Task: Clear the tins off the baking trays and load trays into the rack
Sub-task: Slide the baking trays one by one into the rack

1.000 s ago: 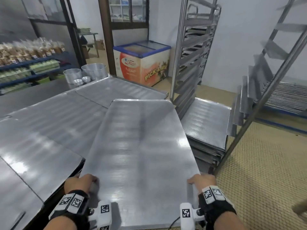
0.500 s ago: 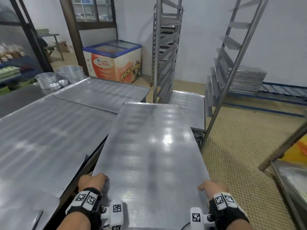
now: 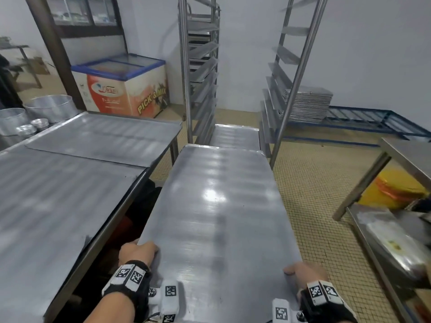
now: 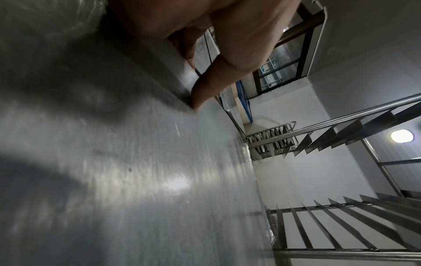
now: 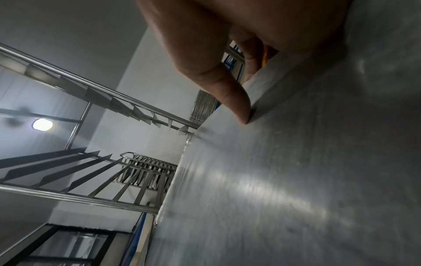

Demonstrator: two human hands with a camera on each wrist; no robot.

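Note:
I carry a long bare metal baking tray (image 3: 219,217) level in front of me, clear of the table. My left hand (image 3: 137,251) grips its near left edge, thumb on top (image 4: 205,93). My right hand (image 3: 305,272) grips the near right edge, thumb pressed on the rim (image 5: 241,111). The tray's far end points between two tall steel racks: one with angled runners (image 3: 203,73) straight ahead, another rack (image 3: 286,89) to the right. Round tins (image 3: 35,113) stand at the far left of the table.
More trays lie on the steel table (image 3: 58,183) at left. A low tray stack (image 3: 235,136) sits on the floor between the racks, another stack (image 3: 305,106) by the wall. An ice-cream freezer (image 3: 126,87) stands behind. A second steel table (image 3: 410,157) is at right.
I have turned right with the tray, lifting it off the table; the racks now stand straight ahead and nearer, and the right-hand table has come into view.

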